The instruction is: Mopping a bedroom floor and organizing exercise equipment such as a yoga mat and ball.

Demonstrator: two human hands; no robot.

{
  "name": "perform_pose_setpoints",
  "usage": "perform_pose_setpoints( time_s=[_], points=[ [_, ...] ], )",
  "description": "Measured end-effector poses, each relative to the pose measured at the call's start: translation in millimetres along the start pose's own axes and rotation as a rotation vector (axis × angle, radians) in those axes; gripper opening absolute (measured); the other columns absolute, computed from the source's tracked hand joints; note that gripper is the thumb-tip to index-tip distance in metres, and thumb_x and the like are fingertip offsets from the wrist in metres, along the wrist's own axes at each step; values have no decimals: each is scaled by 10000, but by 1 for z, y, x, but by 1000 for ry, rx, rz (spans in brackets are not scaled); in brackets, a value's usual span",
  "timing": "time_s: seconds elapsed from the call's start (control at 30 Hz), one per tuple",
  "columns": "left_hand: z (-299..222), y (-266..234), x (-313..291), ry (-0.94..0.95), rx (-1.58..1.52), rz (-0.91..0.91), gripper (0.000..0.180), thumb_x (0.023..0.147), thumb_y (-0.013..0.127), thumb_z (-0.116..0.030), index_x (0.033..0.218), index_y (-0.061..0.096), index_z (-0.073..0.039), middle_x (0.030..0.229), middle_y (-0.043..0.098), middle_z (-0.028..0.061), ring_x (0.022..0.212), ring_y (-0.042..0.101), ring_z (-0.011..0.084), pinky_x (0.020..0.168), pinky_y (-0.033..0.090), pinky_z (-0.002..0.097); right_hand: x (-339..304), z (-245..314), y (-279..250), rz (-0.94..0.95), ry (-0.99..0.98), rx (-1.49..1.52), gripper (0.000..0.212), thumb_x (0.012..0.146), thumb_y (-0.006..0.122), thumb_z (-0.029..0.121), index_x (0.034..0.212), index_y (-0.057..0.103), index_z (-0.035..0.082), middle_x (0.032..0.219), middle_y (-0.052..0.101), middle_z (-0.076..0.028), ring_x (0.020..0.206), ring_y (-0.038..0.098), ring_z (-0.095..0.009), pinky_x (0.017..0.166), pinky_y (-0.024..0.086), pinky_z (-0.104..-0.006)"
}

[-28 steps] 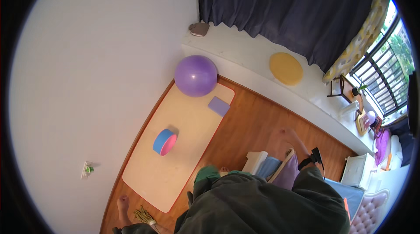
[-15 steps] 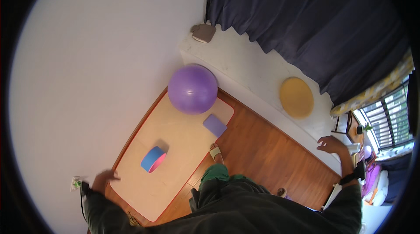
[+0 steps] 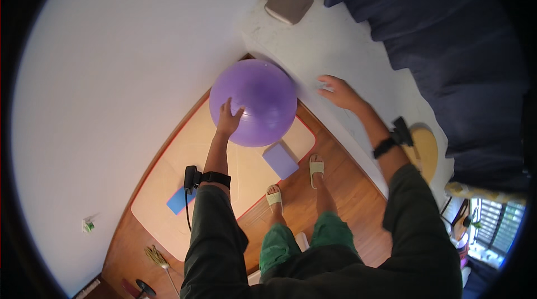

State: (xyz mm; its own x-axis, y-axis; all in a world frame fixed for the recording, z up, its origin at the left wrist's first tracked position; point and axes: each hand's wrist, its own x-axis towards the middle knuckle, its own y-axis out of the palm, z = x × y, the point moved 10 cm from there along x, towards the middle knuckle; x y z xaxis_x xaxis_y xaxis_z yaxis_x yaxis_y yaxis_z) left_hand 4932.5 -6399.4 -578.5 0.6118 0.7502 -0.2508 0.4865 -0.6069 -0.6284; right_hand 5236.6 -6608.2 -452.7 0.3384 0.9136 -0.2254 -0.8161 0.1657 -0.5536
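Hands out wide, and the left hand [image 3: 227, 120] is flat against the near side of the big purple exercise ball [image 3: 253, 101], fingers spread over its curve, a loose open grip that presses on the ball rather than closing round it. The ball sits at the far end of the pale exercise mat [image 3: 196, 181], right where the mat meets the white wall [image 3: 112, 64] and the low white ledge [image 3: 335, 47]. The right hand [image 3: 338, 93] hangs over that ledge just beside the ball, fingers extended and relaxed, its grip open and holding nothing; whether the fingertips actually touch the ledge cannot be told. Both wrists carry dark bands, and dark sleeves cover the arms above them. Down below, a lavender foam block [image 3: 281, 160] lies on the mat close under the ball, near two feet in light slippers [image 3: 295, 181] on the wooden floor [image 3: 347, 215]. A blue object [image 3: 179, 201] rests on the mat beside the left forearm. A yellow round cushion [image 3: 425, 151] shows behind the right arm, and dark curtains [image 3: 442, 36] hang above the ledge.
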Motion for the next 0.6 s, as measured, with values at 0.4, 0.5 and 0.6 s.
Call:
perform_pose_setpoints(
  time_s=[0.4,0.5,0.6],
  points=[
    [69,90,-47,-154,249,-274,772,938,512,-491,1496,244,-31,1496,369,196,1382,328,414,1092,247,611,114,-77,207,-31,131,-226,685,934,560,452,1440,368,33,1371,468,-278,1286,459,-371,1025,401,-452],
    [156,78,-157,-343,-363,-481,598,972,494,-412,1366,411,28,1341,539,228,1240,523,323,1065,360,402,69,-102,186,97,427,9,668,937,553,449,1423,391,21,1379,451,-264,1281,441,-387,996,400,-474],
    [261,46,-235,-881,-502,-725,636,985,396,-538,1371,415,-33,1435,451,190,1313,434,294,1030,375,427,45,-142,161,-137,381,-27,643,939,552,441,1405,422,17,1354,471,-251,1269,448,-374,1001,392,-459]
  ],
)
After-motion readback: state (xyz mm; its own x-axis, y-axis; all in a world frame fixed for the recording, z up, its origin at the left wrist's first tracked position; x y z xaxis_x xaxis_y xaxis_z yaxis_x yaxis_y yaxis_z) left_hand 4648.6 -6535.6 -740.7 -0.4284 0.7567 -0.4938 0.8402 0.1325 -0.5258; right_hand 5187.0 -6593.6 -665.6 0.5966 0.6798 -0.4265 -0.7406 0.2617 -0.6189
